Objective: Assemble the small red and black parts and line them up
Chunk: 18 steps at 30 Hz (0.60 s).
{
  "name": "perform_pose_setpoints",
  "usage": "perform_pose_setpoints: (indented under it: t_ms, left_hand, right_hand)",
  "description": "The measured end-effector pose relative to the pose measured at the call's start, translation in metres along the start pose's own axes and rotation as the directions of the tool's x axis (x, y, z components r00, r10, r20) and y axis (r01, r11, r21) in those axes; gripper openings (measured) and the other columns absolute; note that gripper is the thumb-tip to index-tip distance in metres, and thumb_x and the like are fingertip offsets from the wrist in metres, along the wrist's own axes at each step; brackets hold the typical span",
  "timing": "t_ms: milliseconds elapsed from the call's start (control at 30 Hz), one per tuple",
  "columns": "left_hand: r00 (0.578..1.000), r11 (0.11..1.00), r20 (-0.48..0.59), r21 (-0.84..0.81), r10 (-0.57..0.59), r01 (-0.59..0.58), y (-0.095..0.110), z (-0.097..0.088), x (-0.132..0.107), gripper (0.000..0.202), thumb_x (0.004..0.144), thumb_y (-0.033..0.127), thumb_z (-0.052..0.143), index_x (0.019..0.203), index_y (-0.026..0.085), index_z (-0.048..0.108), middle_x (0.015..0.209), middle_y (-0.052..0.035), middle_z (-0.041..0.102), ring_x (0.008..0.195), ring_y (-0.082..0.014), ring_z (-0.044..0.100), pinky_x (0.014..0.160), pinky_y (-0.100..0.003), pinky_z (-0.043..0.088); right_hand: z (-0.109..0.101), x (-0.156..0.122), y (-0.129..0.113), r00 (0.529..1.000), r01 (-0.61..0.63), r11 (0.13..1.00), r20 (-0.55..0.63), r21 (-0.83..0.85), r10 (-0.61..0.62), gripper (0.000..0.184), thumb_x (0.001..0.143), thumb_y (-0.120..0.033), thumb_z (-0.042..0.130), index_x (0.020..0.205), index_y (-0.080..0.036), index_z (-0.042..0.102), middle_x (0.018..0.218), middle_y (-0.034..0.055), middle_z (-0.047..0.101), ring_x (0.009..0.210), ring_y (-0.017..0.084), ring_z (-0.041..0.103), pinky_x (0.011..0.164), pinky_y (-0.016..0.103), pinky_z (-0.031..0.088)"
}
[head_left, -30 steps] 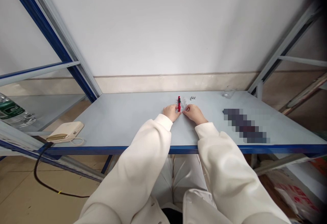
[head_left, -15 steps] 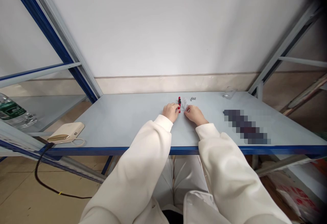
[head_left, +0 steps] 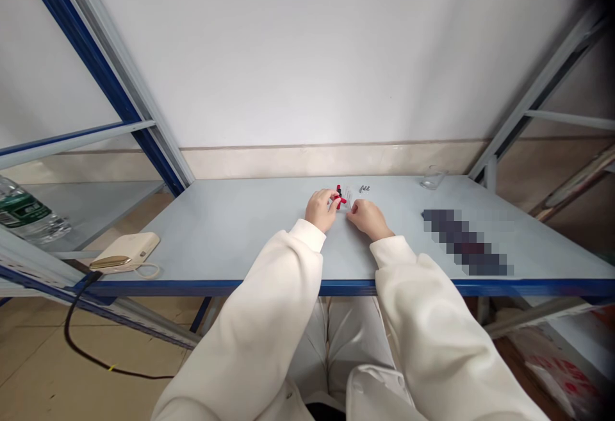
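My left hand (head_left: pixel 321 209) is closed in a pinch on a small red piece (head_left: pixel 343 200), which points rightward from the fingertips. Just beyond it, small red and black pieces (head_left: pixel 339 189) stand in a short row on the table. Several thin clear plastic pieces (head_left: pixel 348 191) are lined up to the right of that row. My right hand (head_left: pixel 367 217) has its fingers pressed together at the near end of the clear pieces and seems to grip the nearest one; the fingers partly cover it. Small shiny metal parts (head_left: pixel 364 188) lie beyond the right hand.
A clear cup (head_left: pixel 432 179) is at the back right of the grey table (head_left: pixel 240 216). On the right lies a dark, pixelated item (head_left: pixel 466 243). A white power bank-like box (head_left: pixel 125 252) with a cable sits at the left edge. A water bottle (head_left: pixel 29 211) lies farther left.
My left hand has lifted a red piece from the row and turned it sideways toward the clear pieces. My right hand has stayed almost where it was. The view has tilted slightly.
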<state>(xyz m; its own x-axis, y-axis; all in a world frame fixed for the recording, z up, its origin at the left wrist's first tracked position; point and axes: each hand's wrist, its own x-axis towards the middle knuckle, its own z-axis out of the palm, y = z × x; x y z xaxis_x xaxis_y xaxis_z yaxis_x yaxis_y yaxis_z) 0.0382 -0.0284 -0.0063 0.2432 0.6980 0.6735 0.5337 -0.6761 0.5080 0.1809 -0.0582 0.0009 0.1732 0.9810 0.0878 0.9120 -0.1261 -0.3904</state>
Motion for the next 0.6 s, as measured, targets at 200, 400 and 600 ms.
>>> perform_pose_setpoints:
  t_ms: [200,400,600]
  left_hand:
    - [1.0,1.0,-0.03,-0.026,0.01,-0.01,0.0019,0.0,-0.0006,0.007,0.084,0.02,0.053,0.084,0.018,0.06,0.085,-0.0027,0.067,0.071,-0.0138,0.053,0.075,-0.029,0.045]
    - [1.0,1.0,-0.016,-0.028,0.005,-0.006,0.0025,0.0008,-0.001,0.009,0.084,0.019,0.053,0.087,0.018,0.062,0.085,-0.0031,0.066,0.069,-0.0132,0.053,0.075,-0.029,0.046]
    - [1.0,0.999,-0.005,-0.038,0.013,-0.013,0.0033,-0.0001,-0.0003,0.019,0.087,0.022,0.049,0.098,0.018,0.064,0.085,-0.0044,0.066,0.071,-0.0136,0.055,0.075,-0.028,0.047]
  right_hand:
    - [0.003,0.0018,0.0016,0.999,0.05,0.999,-0.014,-0.021,-0.05,0.008,0.074,-0.019,0.052,0.079,-0.017,0.058,0.079,0.0071,0.064,0.072,0.017,0.057,0.057,0.025,0.032]
    - [0.0038,0.0005,-0.0001,0.996,0.081,0.996,-0.021,-0.037,-0.081,0.01,0.076,-0.02,0.051,0.081,-0.017,0.059,0.079,0.0079,0.064,0.072,0.018,0.057,0.058,0.025,0.032]
    - [0.0044,-0.0005,-0.0017,0.988,0.135,0.991,-0.077,-0.008,-0.135,0.009,0.076,-0.021,0.051,0.079,-0.017,0.059,0.076,0.0066,0.064,0.067,0.017,0.056,0.056,0.025,0.031]
